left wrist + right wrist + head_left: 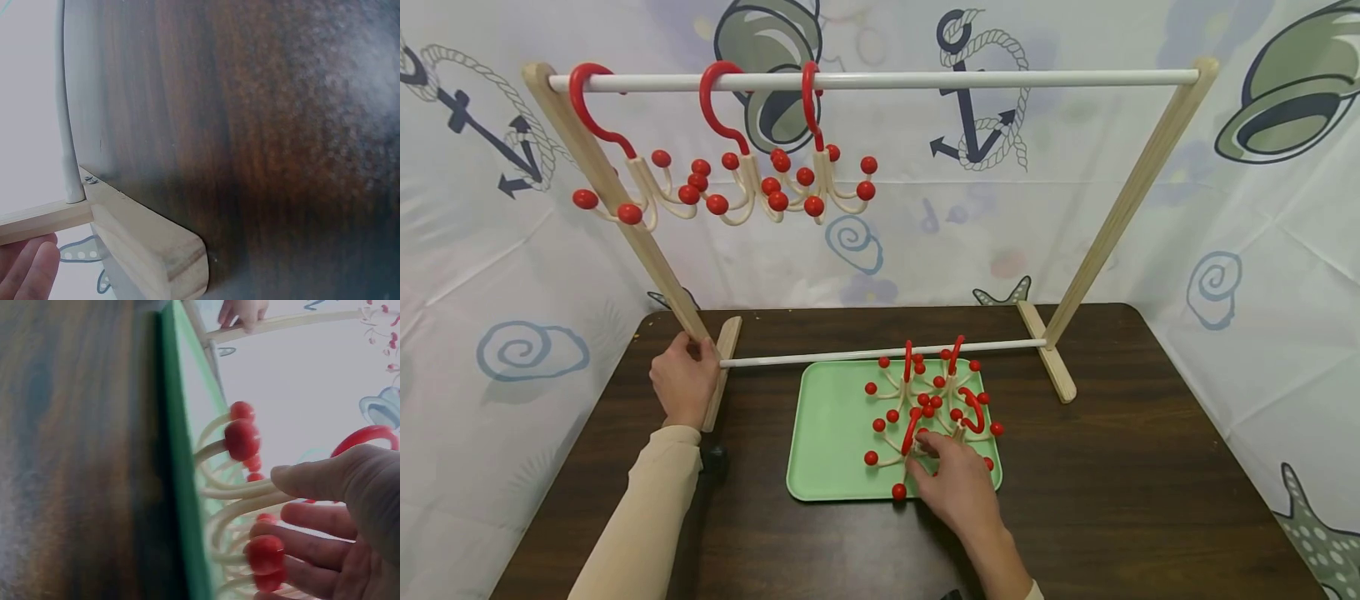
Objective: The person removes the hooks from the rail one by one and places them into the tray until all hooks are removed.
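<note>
touching post (658, 271), hanger (240, 492): hands (685, 379) (957, 483); metal fitting (91, 180) only in left wrist view

Dk brn tbl (1112, 483) holds grn tray (831, 433) & wdn rack (1131, 200)

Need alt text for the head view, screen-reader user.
A person's right hand is among red-hooked, ball-tipped hangers on a green tray, while the left hand grips the left wooden post. Three similar hangers hang along the left half of the white rod above.
</note>
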`<state>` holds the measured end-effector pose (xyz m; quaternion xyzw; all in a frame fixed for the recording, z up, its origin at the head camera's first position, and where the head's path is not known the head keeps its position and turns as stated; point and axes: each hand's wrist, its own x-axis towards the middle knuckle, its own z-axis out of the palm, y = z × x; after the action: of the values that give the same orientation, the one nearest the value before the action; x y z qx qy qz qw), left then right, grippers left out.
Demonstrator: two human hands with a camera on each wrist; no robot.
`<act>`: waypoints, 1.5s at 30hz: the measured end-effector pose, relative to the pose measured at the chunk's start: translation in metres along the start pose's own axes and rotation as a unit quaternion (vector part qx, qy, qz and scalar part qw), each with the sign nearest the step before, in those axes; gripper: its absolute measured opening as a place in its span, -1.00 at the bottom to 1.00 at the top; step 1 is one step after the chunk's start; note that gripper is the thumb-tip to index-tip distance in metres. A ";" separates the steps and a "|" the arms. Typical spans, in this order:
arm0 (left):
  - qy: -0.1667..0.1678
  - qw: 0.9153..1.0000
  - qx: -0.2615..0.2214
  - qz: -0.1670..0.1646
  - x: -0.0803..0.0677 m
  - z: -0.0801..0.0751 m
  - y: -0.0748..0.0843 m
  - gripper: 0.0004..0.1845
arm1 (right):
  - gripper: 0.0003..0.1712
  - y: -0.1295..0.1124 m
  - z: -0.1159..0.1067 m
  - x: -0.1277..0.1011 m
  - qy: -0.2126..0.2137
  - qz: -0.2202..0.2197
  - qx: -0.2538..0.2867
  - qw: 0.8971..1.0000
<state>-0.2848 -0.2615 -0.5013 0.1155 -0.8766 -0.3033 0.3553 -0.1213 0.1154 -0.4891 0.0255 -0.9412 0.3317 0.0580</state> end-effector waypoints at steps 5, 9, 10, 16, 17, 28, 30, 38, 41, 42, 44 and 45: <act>-0.002 1.000 0.004 -0.006 0.000 -0.001 -0.001 -0.73 | -0.51 -0.009 -0.017 -0.004 -0.037 0.004 0.007 0.999; -0.002 1.000 0.002 -0.004 0.000 0.000 0.000 -0.73 | -0.46 -0.017 -0.033 -0.007 -0.045 0.010 0.012 0.999; -0.001 1.000 0.001 -0.003 0.000 0.000 0.000 -0.73 | -0.46 -0.019 -0.036 -0.008 -0.044 0.013 0.012 0.999; 0.002 1.000 0.000 0.000 0.000 0.000 0.001 -0.75 | -0.40 -0.033 -0.059 -0.012 -0.040 0.043 0.023 0.998; 0.003 1.000 0.000 0.000 0.000 -0.001 0.001 -0.75 | -0.40 -0.035 -0.064 -0.013 -0.038 0.044 0.027 0.998; -0.001 1.000 0.005 0.000 0.001 0.000 0.000 -0.74 | -0.49 -0.051 -0.102 -0.001 0.001 -0.014 0.111 0.994; 0.000 1.000 0.006 0.000 0.000 0.000 0.000 -0.75 | -0.50 -0.055 -0.106 0.005 0.009 -0.030 0.124 0.992; -0.003 1.000 0.008 -0.004 -0.001 -0.002 0.001 -0.76 | -0.53 -0.078 -0.120 0.032 0.076 -0.149 0.138 0.976; -0.004 1.000 0.012 -0.008 0.000 -0.002 0.000 -0.75 | -0.53 -0.092 -0.130 0.044 0.104 -0.210 0.139 0.962; -0.005 1.000 0.013 -0.009 0.000 -0.001 0.000 -0.75 | -0.53 -0.098 -0.134 0.048 0.115 -0.228 0.138 0.957; -0.008 1.000 0.016 -0.012 0.000 -0.002 0.000 -0.75 | -0.53 -0.108 -0.141 0.058 0.138 -0.266 0.137 0.944; -0.009 1.000 0.017 -0.013 0.000 -0.002 0.000 -0.75 | -0.53 -0.114 -0.145 0.064 0.148 -0.282 0.139 0.938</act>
<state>-0.2838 -0.2625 -0.5003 0.1300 -0.8831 -0.2941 0.3417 -0.1612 0.1168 -0.2983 0.2486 -0.8208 0.4291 0.2835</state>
